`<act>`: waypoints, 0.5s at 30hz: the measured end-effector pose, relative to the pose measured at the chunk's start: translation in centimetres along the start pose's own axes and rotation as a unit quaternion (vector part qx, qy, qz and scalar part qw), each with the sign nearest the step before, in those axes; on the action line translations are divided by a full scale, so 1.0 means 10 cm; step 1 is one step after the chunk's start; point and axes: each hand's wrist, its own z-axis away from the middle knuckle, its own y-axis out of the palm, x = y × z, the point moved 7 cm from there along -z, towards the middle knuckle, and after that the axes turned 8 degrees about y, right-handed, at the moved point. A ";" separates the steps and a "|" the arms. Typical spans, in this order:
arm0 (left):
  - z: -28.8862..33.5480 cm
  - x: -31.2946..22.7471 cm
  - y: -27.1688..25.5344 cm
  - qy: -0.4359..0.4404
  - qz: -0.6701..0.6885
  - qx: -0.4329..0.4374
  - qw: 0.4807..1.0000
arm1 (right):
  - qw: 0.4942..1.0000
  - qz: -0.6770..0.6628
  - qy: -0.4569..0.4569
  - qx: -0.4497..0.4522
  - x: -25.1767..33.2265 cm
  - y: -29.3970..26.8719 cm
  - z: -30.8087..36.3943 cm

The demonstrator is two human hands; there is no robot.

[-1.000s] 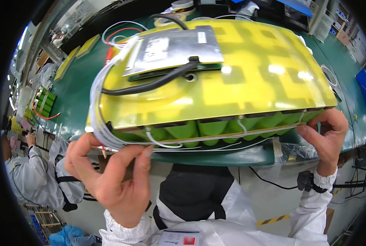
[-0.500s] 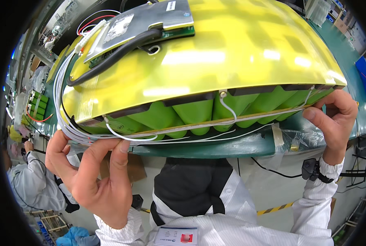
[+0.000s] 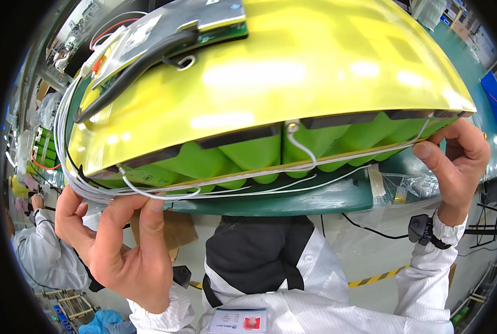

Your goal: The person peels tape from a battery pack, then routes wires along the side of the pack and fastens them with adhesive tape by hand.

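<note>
A large battery pack (image 3: 315,72) with a glossy yellow sheet on top tilts in front of me, its green cylindrical cells (image 3: 251,151) showing along the near side. Across those cells runs a thin yellowish strip (image 3: 337,160) with white wire along it. My left hand (image 3: 129,250) pinches the bundled white wires (image 3: 65,139) at the near left corner. At the near right corner, thumb and fingers of my right hand (image 3: 454,161) are closed on the strip's end; the exact grip is partly hidden. A circuit board with a metal plate (image 3: 212,19) and a thick black cable (image 3: 140,69) sit on top.
Beneath the pack is a green-topped table (image 3: 337,195), with clear plastic film (image 3: 409,186) near its right edge. A blue bin (image 3: 496,100) stands at far right. Another person (image 3: 48,250) works at the left, near more green cells (image 3: 45,147).
The pack's left end has shifted left and a little toward me, along with the board and wires. My left hand moved left and slightly down with it; my right hand barely moved.
</note>
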 end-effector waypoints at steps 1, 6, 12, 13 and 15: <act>0.01 0.01 0.00 0.003 -0.008 0.005 1.000 | 1.000 0.017 -0.019 0.003 0.03 0.01 0.00; 0.02 0.02 0.01 0.025 -0.024 -0.003 0.999 | 0.997 0.027 -0.070 0.001 0.07 0.00 -0.06; 0.03 0.09 0.02 0.015 -0.003 -0.013 1.000 | 0.994 0.042 -0.080 -0.059 0.08 0.03 -0.06; 0.05 0.13 0.03 -0.004 -0.001 -0.012 1.000 | 0.994 0.044 -0.077 -0.067 0.08 0.05 -0.05; 0.07 0.17 0.03 0.001 0.007 -0.026 1.000 | 0.993 0.040 -0.081 -0.077 0.09 0.06 -0.03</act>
